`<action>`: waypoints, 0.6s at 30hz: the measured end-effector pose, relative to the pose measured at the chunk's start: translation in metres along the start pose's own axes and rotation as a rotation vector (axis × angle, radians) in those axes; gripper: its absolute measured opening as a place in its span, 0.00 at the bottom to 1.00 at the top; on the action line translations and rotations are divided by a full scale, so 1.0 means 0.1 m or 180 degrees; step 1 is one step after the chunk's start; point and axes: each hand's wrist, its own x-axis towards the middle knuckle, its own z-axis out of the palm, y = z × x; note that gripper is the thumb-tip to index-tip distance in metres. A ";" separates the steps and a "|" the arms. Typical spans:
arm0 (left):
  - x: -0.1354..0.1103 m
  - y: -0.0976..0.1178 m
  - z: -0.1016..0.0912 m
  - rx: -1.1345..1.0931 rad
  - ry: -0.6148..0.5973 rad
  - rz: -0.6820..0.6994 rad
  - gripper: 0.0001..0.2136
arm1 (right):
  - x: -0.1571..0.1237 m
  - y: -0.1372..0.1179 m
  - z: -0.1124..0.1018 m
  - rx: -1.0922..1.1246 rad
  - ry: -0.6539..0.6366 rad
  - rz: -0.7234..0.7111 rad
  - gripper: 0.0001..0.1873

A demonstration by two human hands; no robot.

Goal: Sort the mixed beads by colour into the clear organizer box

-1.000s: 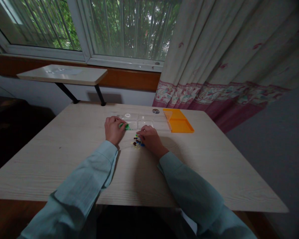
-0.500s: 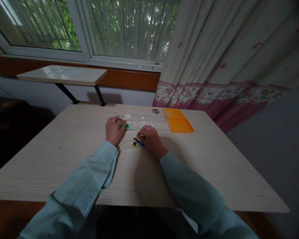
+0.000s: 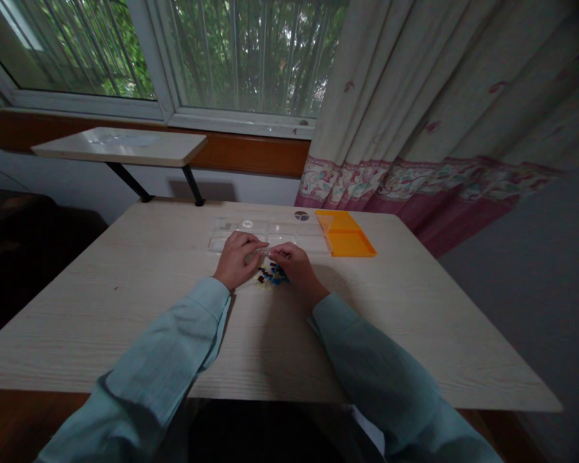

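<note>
Ok so the left grip (image 3: 241,260) and right grip (image 3: 295,267) are right up close, fingertips bunched and nearly meeting. Can't honestly tell if either one's pinching anything, way too small to see. The little pile of coloured bits (image 3: 273,275) is on the tabletop (image 3: 390,302), between the two grips and a touch nearer the person. Clear divided tray (image 3: 313,243) sits just beyond both grips, partly hidden by them, with an orange plastic case (image 3: 352,243) off past the right grip's right side.

Free tabletop (image 3: 125,270) leftward, transparent tray (image 3: 313,244) ahead
</note>
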 end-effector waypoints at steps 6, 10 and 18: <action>0.02 0.07 -0.01 -0.0098 0.0005 0.0103 0.12 | -0.03 -0.12 -0.04 0.1052 -0.0254 0.0523 0.15; 0.03 0.09 -0.01 -0.0117 0.0060 0.0031 0.12 | -0.03 -0.12 -0.03 0.1225 -0.0237 0.0577 0.15; 0.03 0.06 0.00 -0.0099 0.0164 -0.0082 0.09 | -0.04 -0.15 -0.04 0.0943 -0.0087 0.0477 0.15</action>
